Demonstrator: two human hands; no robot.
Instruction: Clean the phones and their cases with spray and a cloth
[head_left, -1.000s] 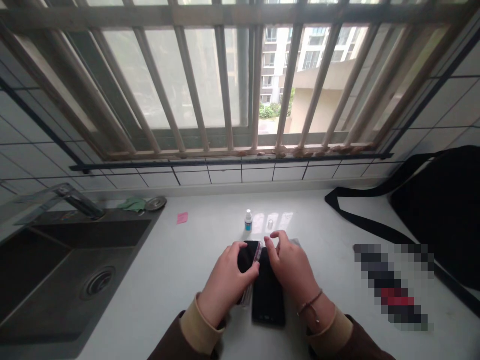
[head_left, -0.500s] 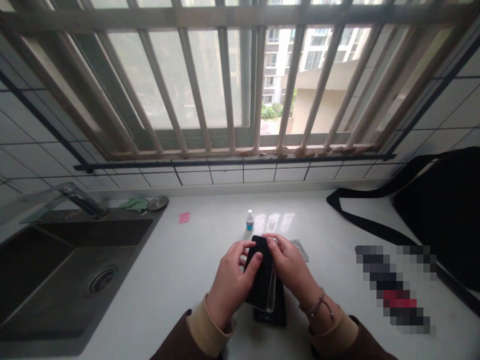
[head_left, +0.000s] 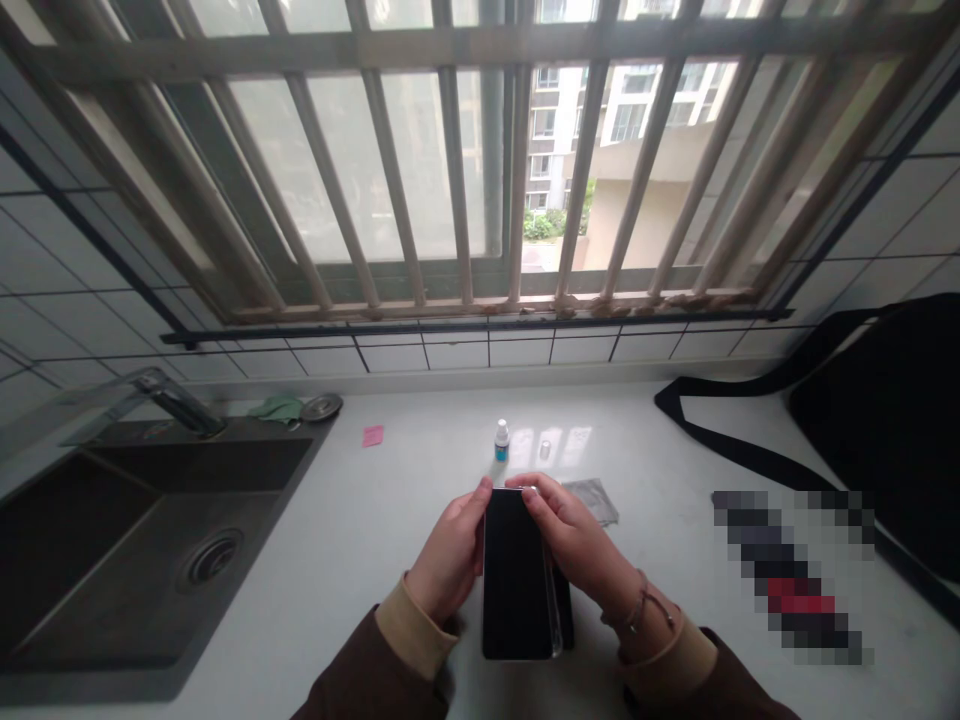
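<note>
My left hand [head_left: 451, 552] is closed on the left edge of a black smartphone [head_left: 514, 575], its thumb at the upper left corner. My right hand [head_left: 576, 528] grips the upper right corner. A clear phone case [head_left: 557, 638] shows along the phone's right side; how far the phone sits in it, I cannot tell. Under the phone another dark flat object [head_left: 566, 600] lies on the counter, mostly hidden. Just beyond my hands stand a small white dropper bottle [head_left: 502, 443] with a blue label and a small white cap [head_left: 545, 450].
Near my right hand lies a grey foil-like packet [head_left: 596, 498]. A pink sticky note [head_left: 373, 436] lies left of the bottle. The sink [head_left: 296, 490] with its faucet is at left. A black bag [head_left: 885, 410] with a strap and a pixelated patch are at right.
The phone has turned from a tilted position to a more upright, screen-up one. My left hand's fingers have moved from across its face to its left edge.
</note>
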